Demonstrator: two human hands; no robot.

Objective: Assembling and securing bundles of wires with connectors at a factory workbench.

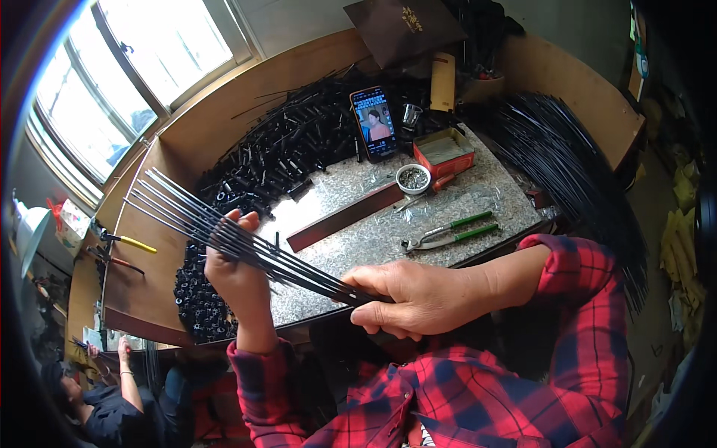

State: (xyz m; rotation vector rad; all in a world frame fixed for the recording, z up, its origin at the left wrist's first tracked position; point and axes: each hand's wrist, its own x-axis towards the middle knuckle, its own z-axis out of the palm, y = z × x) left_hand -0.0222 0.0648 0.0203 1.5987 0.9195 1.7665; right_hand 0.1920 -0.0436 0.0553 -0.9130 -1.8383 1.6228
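A bundle of long, thin black rods (299,270) slants across the front of the worktable, held in both hands. My left hand (233,257) is closed round it toward the left, with the rods fanning out past the fingers to the upper left. At the bundle's lower right end, my right hand (414,297) grips it between thumb and fingers. The rods' tips in that hand are hidden. Beyond the hands, a long dark-red bar (343,216) lies on the speckled tabletop (467,198). Green-handled pincers (452,231) rest to its right.
Black tubular parts (261,153) heap along the back left, with small black pieces (202,299) at the left edge. A phone (372,123) stands near a white bowl of small parts (413,178) and a red tin (444,151). More rods (553,149) lie right. Another person (112,403) sits lower left.
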